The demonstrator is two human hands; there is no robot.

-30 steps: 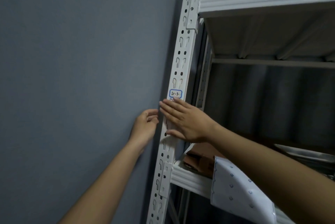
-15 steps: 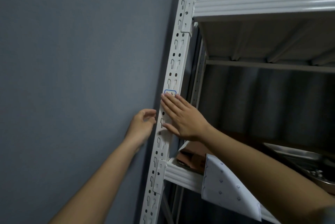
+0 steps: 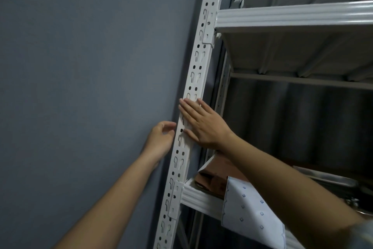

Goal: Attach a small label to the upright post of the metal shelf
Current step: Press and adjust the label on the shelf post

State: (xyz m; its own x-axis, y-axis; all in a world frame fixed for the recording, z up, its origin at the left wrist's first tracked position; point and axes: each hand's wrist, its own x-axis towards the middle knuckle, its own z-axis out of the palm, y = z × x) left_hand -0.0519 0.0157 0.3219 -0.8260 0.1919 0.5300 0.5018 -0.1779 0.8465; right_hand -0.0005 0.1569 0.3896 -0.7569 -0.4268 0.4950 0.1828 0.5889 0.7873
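The white perforated upright post [image 3: 198,63] of the metal shelf runs from bottom centre to the top. My right hand [image 3: 203,124] lies flat on the post's front face, fingers straight and together, fingertips pointing up-left. The small blue-bordered label is hidden under those fingers. My left hand [image 3: 160,140] hovers just left of the post by the grey wall, its fingers loosely curled and holding nothing.
A grey wall [image 3: 90,87] fills the left. White shelf beams [image 3: 292,14] cross at the top right and lower down [image 3: 198,198]. On the lower shelf lie brown cardboard [image 3: 212,178], a white label sheet [image 3: 248,208] hanging over the edge, and a metal tray [image 3: 327,178].
My right hand has slid up the post and now covers the label, which was visible above the fingertips a second ago. My left hand stays beside the post.
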